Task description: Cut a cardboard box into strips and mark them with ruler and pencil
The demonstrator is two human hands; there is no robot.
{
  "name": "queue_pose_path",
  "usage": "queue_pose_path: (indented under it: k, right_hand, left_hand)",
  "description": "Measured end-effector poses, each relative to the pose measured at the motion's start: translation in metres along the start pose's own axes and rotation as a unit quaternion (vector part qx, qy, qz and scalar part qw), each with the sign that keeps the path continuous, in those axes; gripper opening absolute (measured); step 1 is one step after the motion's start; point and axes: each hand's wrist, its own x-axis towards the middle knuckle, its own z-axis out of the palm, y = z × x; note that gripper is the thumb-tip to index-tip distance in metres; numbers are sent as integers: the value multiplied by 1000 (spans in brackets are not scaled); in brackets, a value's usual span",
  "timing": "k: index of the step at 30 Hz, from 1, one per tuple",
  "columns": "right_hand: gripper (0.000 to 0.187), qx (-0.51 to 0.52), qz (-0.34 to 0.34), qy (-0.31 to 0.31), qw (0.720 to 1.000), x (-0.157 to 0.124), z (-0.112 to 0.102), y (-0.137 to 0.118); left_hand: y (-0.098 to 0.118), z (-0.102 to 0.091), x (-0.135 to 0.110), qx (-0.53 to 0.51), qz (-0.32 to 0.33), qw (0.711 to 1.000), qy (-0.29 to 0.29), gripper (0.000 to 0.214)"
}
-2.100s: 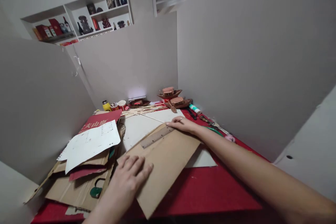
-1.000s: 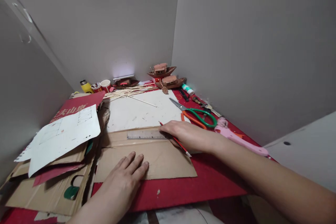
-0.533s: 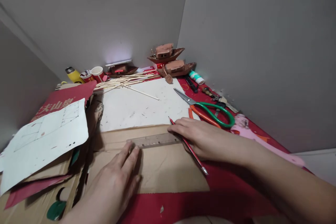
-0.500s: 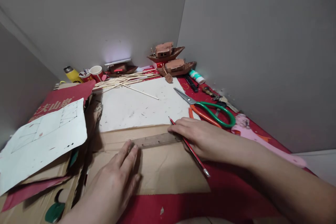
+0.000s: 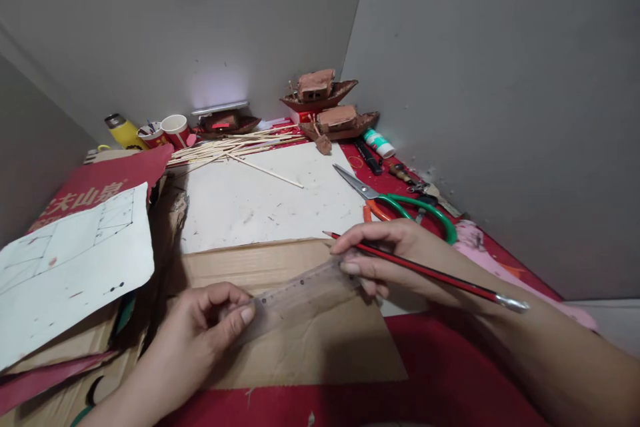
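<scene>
A clear plastic ruler (image 5: 300, 297) is lifted a little above a brown cardboard sheet (image 5: 310, 347) on the red table. My left hand (image 5: 200, 327) pinches the ruler's left end between thumb and fingers. My right hand (image 5: 395, 260) grips the ruler's right end and also holds a red pencil (image 5: 425, 271), whose tip points left. A white board (image 5: 260, 203) lies just beyond the cardboard.
Green-handled scissors (image 5: 400, 203) lie open right of the white board. Bamboo sticks (image 5: 235, 147), model boats (image 5: 330, 107), cups (image 5: 175, 128) and a yellow bottle (image 5: 120, 131) line the back wall. A drawn paper sheet (image 5: 70, 260) tops stacked cardboard on the left. A pink tool (image 5: 480, 247) lies right.
My left hand left the cardboard and pinched the ruler's left end. Both hands raised the ruler off the sheet. The pencil swung round to lie across my right hand.
</scene>
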Motion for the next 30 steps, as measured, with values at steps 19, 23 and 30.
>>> queue_pose_path:
  k: [19, 23, 30]
  right_hand:
    - [38, 232, -122, 205, 943, 15, 1, -6]
    - [39, 160, -114, 95, 976, 3, 16, -7]
    - [36, 100, -117, 8, 988, -26, 47, -15]
  left_hand:
    - [14, 8, -5, -282, -15, 955, -89, 24]
    - [33, 22, 1, -367, -5, 927, -72, 22]
    - [46, 79, 8, -383, -35, 908, -168, 43]
